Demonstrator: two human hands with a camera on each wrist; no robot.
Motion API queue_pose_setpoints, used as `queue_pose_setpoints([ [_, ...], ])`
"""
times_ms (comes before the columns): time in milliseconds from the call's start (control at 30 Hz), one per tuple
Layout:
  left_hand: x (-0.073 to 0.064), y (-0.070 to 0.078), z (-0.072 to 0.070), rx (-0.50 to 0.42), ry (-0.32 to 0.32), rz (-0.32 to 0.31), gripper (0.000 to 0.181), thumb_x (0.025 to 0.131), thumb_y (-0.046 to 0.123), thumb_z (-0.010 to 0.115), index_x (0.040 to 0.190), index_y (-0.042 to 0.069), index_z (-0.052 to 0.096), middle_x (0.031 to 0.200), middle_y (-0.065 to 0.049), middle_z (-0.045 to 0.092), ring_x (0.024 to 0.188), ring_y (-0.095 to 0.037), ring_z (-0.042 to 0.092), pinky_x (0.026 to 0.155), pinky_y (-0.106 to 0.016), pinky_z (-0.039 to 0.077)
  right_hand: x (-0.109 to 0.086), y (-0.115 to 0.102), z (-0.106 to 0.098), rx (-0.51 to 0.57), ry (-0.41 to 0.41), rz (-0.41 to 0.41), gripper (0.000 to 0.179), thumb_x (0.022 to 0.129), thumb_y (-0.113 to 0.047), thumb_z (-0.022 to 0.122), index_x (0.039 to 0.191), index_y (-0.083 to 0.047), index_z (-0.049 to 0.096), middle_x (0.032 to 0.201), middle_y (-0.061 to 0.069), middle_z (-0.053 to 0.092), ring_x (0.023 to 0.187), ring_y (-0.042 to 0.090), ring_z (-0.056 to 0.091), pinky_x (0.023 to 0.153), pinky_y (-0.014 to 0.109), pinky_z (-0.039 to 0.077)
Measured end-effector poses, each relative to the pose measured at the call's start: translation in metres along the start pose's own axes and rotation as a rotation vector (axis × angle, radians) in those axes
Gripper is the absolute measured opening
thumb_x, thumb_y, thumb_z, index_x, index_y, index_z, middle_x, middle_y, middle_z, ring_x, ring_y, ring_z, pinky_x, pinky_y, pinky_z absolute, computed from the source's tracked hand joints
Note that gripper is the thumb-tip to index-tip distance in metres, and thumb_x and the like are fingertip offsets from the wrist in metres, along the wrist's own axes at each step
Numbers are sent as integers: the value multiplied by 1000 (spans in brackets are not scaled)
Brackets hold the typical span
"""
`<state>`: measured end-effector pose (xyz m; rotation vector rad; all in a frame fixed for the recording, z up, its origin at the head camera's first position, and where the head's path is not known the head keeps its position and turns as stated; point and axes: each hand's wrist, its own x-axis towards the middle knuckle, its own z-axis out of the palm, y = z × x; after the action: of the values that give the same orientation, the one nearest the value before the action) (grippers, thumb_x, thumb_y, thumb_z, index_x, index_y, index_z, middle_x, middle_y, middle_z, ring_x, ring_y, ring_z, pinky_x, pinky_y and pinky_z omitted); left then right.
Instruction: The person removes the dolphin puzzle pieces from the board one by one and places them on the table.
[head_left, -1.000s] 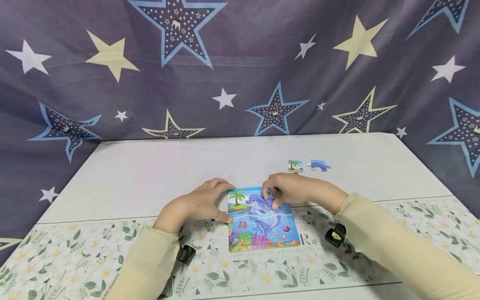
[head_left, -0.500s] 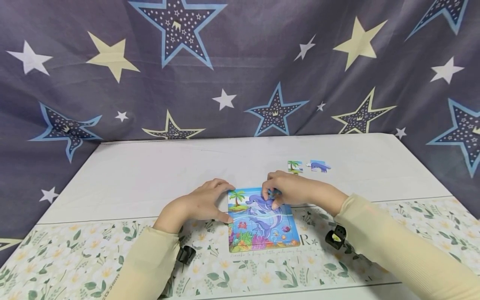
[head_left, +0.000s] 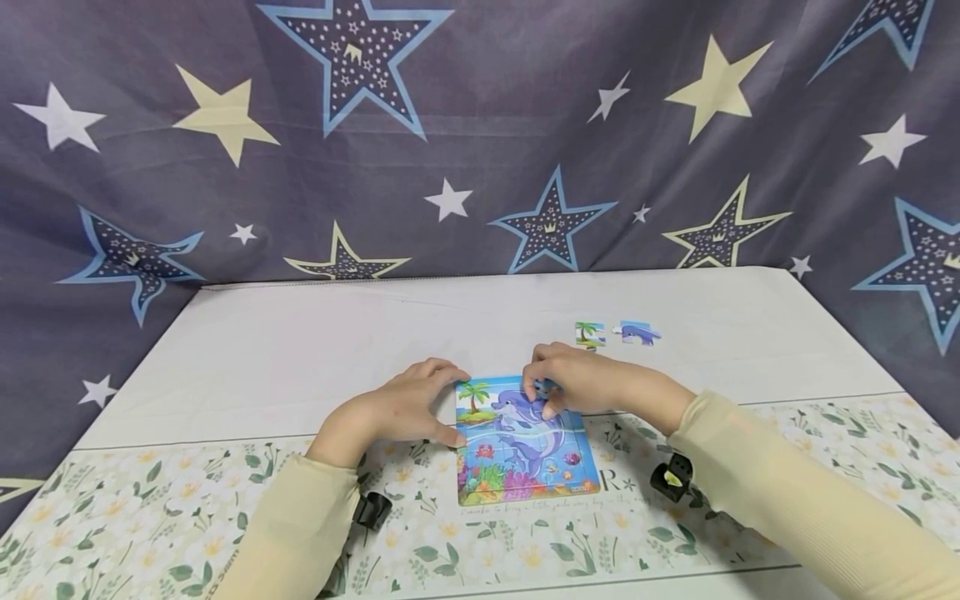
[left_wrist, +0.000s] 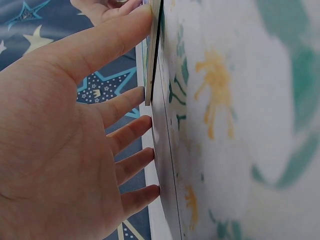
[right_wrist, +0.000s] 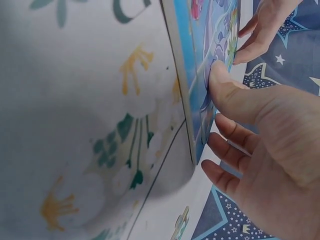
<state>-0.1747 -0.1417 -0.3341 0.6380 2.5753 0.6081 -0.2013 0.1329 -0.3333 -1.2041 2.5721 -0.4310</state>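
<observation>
A square jigsaw puzzle (head_left: 517,450) with dolphins, a palm tree and coral lies on the floral mat. My left hand (head_left: 408,404) rests at its left side, thumb and index finger spread along the edge. The left wrist view shows that hand's fingers (left_wrist: 131,134) nearly straight. Over the upper right of the puzzle, the curled thumb and fingers of my right hand (head_left: 573,379) hold a piece against the board; the hand mostly hides it. In the right wrist view the right thumb (right_wrist: 227,87) touches the picture surface, with the other fingers near the board's edge.
Two loose puzzle pieces lie beyond my right hand: a palm tree piece (head_left: 589,334) and a dolphin piece (head_left: 637,332). The floral mat (head_left: 420,550) covers the near part of the white table (head_left: 337,333). A star-patterned curtain (head_left: 480,125) hangs behind and at both sides.
Hardly anything differs. The right hand shifts very slightly over the upper right of the puzzle; the left hand, the puzzle and the loose pieces stay in place.
</observation>
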Motion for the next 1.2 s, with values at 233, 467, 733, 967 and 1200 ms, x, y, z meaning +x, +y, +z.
queue_pose_setpoints([
  [233,0,0,1,-9,2,-2,84,81,40,80,151,16,40,156,-7,29,146,-33,22,115,-59,22,-1,0,0,18,-5,17,16,84,-20,76,91,-21,61,94,1,48,86,15,41,75,31,42],
  [467,0,0,1,-6,-1,-4,83,82,41,80,151,16,40,156,-7,28,146,-33,22,115,-59,22,0,0,1,-6,-3,26,18,84,-22,77,91,-22,61,93,0,49,84,16,41,74,31,41],
  [733,0,1,1,0,1,2,84,82,42,79,151,15,40,156,-9,28,145,-34,22,115,-59,23,0,-1,0,90,-1,137,30,84,-21,78,109,-16,63,100,1,51,92,17,48,81,35,47],
  [967,0,0,2,-7,-4,-6,83,82,41,79,151,16,40,157,-7,27,146,-33,21,115,-59,21,1,0,-1,58,22,167,46,81,-25,82,119,-8,62,102,0,55,95,17,53,85,36,50],
  [1200,1,0,3,-1,8,-5,83,81,41,80,150,16,41,156,-6,29,146,-33,22,115,-59,22,-1,3,-2,66,24,195,47,80,-30,82,117,-9,62,103,0,57,94,17,53,86,38,49],
])
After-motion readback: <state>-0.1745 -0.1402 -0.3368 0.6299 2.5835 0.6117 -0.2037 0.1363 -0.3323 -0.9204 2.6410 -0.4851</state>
